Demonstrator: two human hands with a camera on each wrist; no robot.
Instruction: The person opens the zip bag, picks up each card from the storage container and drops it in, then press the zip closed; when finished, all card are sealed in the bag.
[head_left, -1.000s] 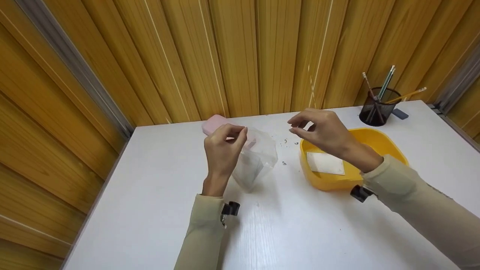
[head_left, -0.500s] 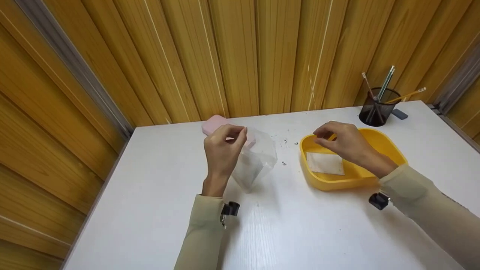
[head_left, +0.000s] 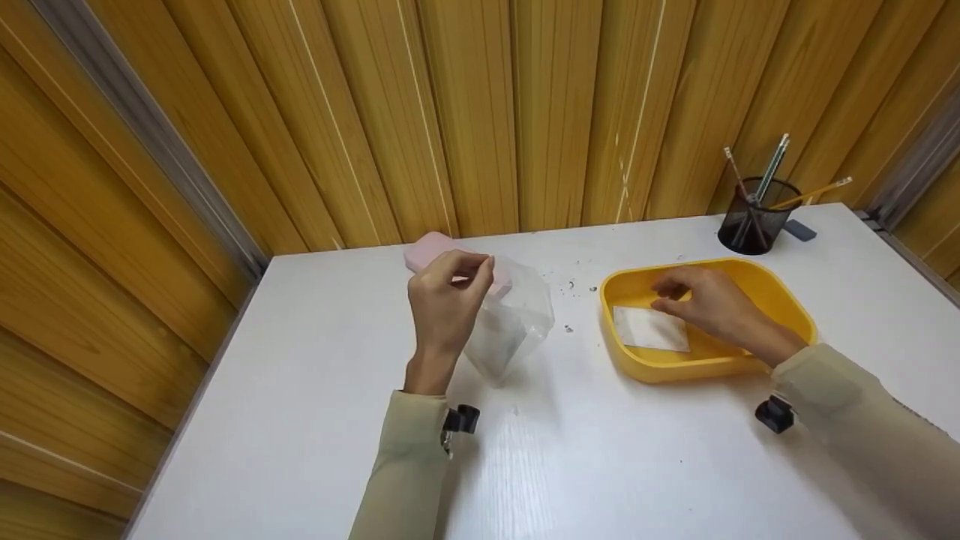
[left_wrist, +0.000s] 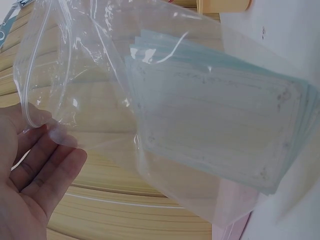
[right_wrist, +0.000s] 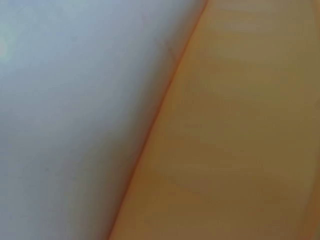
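My left hand (head_left: 450, 300) pinches the edge of a clear plastic zip bag (head_left: 517, 300) between thumb and fingers, and the bag hangs from it above the table. In the left wrist view, a stack of pale cards (left_wrist: 215, 120) with decorated corners and bluish edges lies inside the bag. My right hand (head_left: 712, 307) reaches into a yellow plastic basin (head_left: 645, 371), its thumb and fingers loosely curved and apart, with nothing seen between them. Just left of those fingers, a white card or stack of cards (head_left: 645, 330) lies in the basin.
A pink object (head_left: 431, 251) sits behind the bag, partly hidden by my left hand. Small dark crumbs (head_left: 570, 285) dot the white table (head_left: 300, 375) left of the basin. At the back right stand a black mesh pencil cup (head_left: 750, 225) and a dark eraser-like block (head_left: 800, 229).
My right hand has moved right and down, away from the bag side and into the yellow basin. My left hand stays in place with the zip bag.
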